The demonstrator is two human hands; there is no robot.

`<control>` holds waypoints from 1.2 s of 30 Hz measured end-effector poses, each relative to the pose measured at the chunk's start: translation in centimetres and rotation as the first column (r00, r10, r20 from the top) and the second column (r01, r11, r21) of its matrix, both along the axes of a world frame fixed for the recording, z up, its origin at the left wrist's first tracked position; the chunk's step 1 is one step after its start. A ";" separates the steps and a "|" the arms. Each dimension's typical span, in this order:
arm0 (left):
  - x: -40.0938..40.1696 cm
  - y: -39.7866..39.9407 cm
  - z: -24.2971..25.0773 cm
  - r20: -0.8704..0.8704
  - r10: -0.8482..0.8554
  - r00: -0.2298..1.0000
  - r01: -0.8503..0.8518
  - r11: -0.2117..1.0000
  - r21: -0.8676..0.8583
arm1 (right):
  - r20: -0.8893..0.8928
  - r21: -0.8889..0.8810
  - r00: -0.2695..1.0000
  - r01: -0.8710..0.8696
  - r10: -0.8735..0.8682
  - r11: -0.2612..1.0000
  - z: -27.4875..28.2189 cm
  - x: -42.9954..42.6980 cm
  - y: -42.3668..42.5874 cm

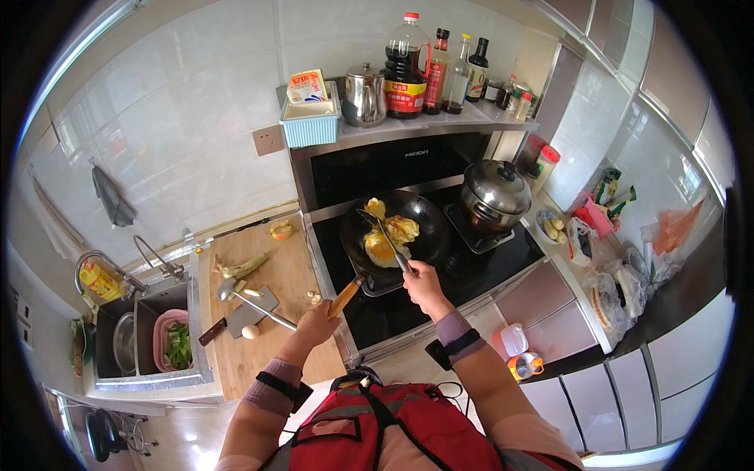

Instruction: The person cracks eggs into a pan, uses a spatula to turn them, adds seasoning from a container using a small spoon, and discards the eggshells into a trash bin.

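Note:
My left hand [318, 322] is closed around the wooden handle [346, 296] of a dark wok [433, 226] on the stove. In my right hand [425, 285] is a metal spatula [389, 235], its blade down in the wok. Fried egg [382, 250] with yellow yolk and browned edges lies in the wok, in pieces around and partly under the spatula. Behind my left hand, a metal ladle [259, 306] rests on the wooden cutting board [288, 347], over a cleaver [250, 312]. A whole egg [250, 332] sits beside the cleaver.
A lidded steel pot [496, 191] stands on the right burner. Bottles, including a large dark sauce jug [406, 76], line the shelf behind. To the left, the sink [141, 377] holds a pink basket of greens [177, 344]. Plastic bags [618, 288] crowd the right counter.

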State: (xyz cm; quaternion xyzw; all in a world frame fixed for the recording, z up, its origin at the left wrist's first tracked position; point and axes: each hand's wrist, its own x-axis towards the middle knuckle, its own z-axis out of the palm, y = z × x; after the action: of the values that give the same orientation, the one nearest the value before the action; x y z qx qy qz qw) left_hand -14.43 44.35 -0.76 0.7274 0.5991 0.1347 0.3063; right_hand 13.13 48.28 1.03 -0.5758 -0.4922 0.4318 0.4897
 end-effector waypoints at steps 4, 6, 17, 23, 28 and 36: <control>-0.3 0.2 -0.2 -0.003 -0.011 1.000 0.011 1.000 -0.008 | -0.122 -0.126 0.992 -0.014 -0.002 0.992 1.4 -0.1 -0.6; -0.2 0.3 -0.1 0.000 -0.013 1.000 0.013 1.000 -0.005 | -0.175 -0.172 0.985 -0.029 -0.001 0.985 2.2 -0.3 -0.9; -0.2 0.5 -0.6 0.019 -0.026 0.999 0.026 1.000 0.009 | 0.103 -0.032 0.995 -0.007 0.010 0.999 0.5 0.8 0.2; -0.5 0.3 -0.6 0.004 -0.016 1.000 0.016 1.000 -0.008 | 0.493 0.259 0.867 -0.067 -0.072 0.964 0.1 -0.2 -0.5; -0.3 0.6 -0.8 0.011 -0.025 1.000 0.025 1.000 0.000 | 0.497 0.331 0.855 -0.028 -0.149 0.943 0.1 0.1 -0.8; -0.2 0.3 -0.2 -0.001 -0.010 1.000 0.010 1.000 -0.019 | -0.426 -0.262 0.901 -0.038 -0.080 0.964 3.2 1.9 -0.8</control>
State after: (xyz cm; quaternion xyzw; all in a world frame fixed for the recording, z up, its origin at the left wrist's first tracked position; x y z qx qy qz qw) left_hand -14.62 44.70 -0.97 0.7276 0.5968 0.1270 0.3135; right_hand 15.05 47.53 4.26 -0.5307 -0.3030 0.6051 0.5103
